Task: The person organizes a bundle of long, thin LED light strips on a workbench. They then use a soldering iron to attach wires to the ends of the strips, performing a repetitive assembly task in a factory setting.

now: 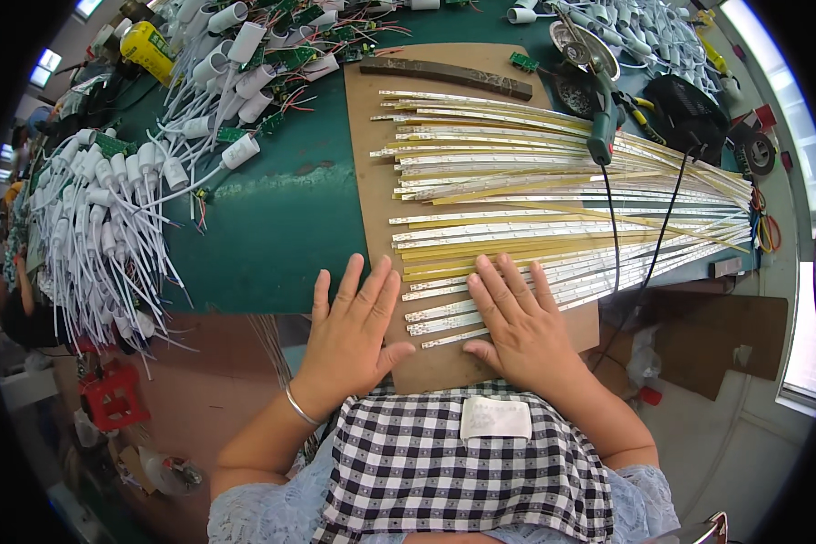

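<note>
Many thin LED strips (480, 163), white and yellow, lie fanned out across a brown board (372, 181). Their right ends gather into a bunch beside some coloured wires. My right hand (526, 317) rests palm down on the nearest strips, fingers stretched and a little apart. At the strips' left ends, my left hand (354, 322) lies flat with its fingers out, its thumb close to the strip tips. Neither hand grips anything. Above the strips sits a dark flat bar (444, 77) on the board's far part.
A soldering iron (601, 136) with a green handle lies over the strips, its cord crossing them. Behind are a metal dish (587, 47) and a black tape roll (754, 150). White capped cables (100, 204) pile up at left, near a yellow bottle (145, 50). A red stool (113, 396) stands below.
</note>
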Motion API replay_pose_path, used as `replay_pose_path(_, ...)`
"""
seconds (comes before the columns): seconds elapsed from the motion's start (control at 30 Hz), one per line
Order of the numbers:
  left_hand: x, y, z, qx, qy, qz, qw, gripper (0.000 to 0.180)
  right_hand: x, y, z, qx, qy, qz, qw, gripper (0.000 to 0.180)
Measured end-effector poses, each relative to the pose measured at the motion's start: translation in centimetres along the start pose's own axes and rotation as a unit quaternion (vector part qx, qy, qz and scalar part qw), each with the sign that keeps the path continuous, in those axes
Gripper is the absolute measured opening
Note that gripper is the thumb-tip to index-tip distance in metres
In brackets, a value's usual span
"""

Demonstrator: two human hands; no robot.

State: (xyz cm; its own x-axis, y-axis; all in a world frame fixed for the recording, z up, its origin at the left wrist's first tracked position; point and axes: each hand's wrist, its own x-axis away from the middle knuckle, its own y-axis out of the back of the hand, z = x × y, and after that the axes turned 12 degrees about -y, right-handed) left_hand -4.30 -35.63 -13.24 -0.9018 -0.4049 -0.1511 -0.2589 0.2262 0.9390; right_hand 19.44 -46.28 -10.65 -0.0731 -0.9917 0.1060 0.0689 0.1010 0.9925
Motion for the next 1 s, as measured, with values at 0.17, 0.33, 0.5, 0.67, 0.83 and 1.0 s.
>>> replay_pose_path(0.17,0.4,-0.6,0.2,-0.039,-0.047,0.046,0.997,0.082,0.4,0.0,0.5,0.004,-0.008,0.014,1.000,0.077)
replay_pose_path(0.33,0.5,0.1,0.4,-0.016,-0.075,-0.020,0.997,0.064,1.3,-0.4,0.3,0.000,-0.010,0.011,1.000,0.077)
replay_pose_path(0.5,-2.2,0.9,1.9,0.003,-0.068,-0.159,0.985,0.028,1.3,-0.4,0.7,0.001,-0.030,0.000,1.000,0.077)
replay_pose_path(0.67,-4.1,1.8,2.2,0.012,-0.101,-0.134,0.986,0.023,1.4,-0.7,0.6,0.006,-0.022,-0.002,1.000,0.078)
replay_pose_path(0.83,-4.5,1.8,2.5,-0.055,-0.149,-0.101,0.982,0.018,1.3,-0.6,0.7,-0.005,-0.025,-0.008,1.000,0.077)
replay_pose_path(1.0,-4.8,1.5,2.4,-0.126,-0.181,-0.094,0.971,0.015,1.2,-0.5,0.7,-0.005,-0.026,-0.015,1.000,0.076)
